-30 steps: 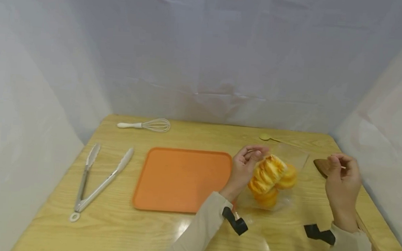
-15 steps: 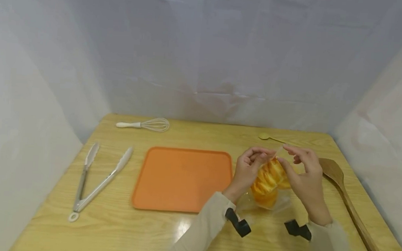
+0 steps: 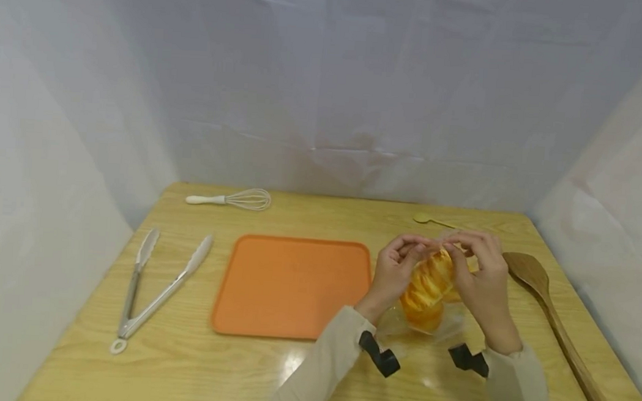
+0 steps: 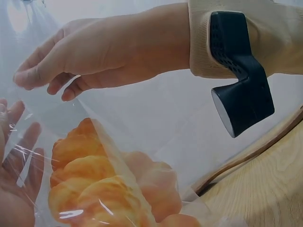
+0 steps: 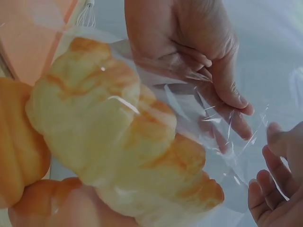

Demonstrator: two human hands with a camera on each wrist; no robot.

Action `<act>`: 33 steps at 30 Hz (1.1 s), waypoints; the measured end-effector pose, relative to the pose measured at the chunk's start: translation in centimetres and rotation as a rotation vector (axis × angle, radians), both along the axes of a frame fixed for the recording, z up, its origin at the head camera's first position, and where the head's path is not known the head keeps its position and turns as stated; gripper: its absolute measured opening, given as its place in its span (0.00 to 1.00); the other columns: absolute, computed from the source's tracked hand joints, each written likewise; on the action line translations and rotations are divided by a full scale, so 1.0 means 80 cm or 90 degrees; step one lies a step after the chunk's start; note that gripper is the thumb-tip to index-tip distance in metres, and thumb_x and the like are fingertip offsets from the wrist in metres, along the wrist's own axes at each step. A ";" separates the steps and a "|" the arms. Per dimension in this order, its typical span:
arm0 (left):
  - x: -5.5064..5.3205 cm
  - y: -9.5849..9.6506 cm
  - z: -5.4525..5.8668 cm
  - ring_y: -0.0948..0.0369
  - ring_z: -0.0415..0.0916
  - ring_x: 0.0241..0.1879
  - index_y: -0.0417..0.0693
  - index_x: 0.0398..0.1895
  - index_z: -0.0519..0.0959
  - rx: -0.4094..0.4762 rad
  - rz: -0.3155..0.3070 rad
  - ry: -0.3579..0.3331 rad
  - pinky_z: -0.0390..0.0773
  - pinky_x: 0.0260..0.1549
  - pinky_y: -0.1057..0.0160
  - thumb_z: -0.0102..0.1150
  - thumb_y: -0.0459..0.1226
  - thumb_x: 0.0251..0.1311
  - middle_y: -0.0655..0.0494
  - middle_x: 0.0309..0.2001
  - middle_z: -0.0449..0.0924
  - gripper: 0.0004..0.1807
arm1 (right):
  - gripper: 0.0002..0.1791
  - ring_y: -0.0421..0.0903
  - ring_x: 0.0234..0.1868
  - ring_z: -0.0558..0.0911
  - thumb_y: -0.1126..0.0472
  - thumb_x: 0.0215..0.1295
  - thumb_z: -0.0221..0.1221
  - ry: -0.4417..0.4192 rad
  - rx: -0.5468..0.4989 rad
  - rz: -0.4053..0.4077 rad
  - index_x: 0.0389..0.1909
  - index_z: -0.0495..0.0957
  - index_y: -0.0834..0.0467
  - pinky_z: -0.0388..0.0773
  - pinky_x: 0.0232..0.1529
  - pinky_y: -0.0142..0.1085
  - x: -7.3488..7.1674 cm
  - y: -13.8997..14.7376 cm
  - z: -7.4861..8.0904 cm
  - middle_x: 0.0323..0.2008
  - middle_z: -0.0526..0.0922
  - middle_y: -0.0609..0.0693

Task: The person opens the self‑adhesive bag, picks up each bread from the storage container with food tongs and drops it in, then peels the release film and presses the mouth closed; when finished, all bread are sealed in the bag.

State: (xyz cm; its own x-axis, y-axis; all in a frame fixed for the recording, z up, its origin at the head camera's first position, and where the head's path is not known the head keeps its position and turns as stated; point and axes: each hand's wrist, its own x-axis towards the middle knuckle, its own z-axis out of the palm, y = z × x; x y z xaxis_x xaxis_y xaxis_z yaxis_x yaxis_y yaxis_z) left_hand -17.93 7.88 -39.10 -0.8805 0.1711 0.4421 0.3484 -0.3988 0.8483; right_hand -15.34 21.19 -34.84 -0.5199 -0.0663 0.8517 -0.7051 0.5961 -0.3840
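A clear plastic bag (image 3: 448, 328) holds several golden bread rolls (image 3: 428, 290), right of the orange tray. My left hand (image 3: 392, 271) pinches the bag's upper edge between thumb and fingers; the right wrist view shows this left hand (image 5: 189, 52) with film at its fingertips. Close beside it, my right hand (image 3: 482, 278) pinches the same edge, its fingertips almost meeting the left ones. The left wrist view shows the right hand (image 4: 104, 52) above the bread (image 4: 94, 179), thumb and forefinger together on the film.
An orange tray (image 3: 293, 288) lies mid-table. Open metal tongs (image 3: 160, 301) are at the left, with a whisk (image 3: 233, 199) at the back left. A small yellow spoon (image 3: 425, 218) lies behind the bag, and a long wooden spatula (image 3: 561, 338) along the right edge.
My right hand has moved left from over the wooden spatula to the bag's top edge beside my left hand, uncovering the spatula. The left hand has barely moved.
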 end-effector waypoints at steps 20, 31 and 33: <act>-0.004 -0.005 -0.005 0.30 0.73 0.52 0.24 0.49 0.71 0.026 -0.031 0.032 0.80 0.54 0.55 0.46 0.40 0.72 0.22 0.51 0.74 0.22 | 0.13 0.24 0.37 0.73 0.63 0.65 0.62 0.014 -0.114 -0.061 0.34 0.82 0.73 0.69 0.40 0.18 0.002 0.012 0.001 0.32 0.83 0.40; -0.004 -0.008 -0.003 0.32 0.73 0.53 0.24 0.52 0.70 0.038 -0.042 0.030 0.77 0.57 0.48 0.49 0.43 0.71 0.22 0.53 0.74 0.25 | 0.06 0.31 0.30 0.75 0.67 0.65 0.61 -0.110 -0.350 -0.096 0.36 0.84 0.53 0.71 0.33 0.19 0.007 0.063 -0.004 0.34 0.81 0.34; -0.004 -0.008 -0.003 0.32 0.74 0.53 0.25 0.53 0.71 0.033 -0.035 0.029 0.79 0.57 0.54 0.49 0.43 0.71 0.23 0.53 0.74 0.25 | 0.03 0.31 0.30 0.76 0.66 0.64 0.63 -0.097 -0.394 -0.096 0.34 0.84 0.54 0.71 0.32 0.19 0.006 0.072 -0.003 0.32 0.82 0.36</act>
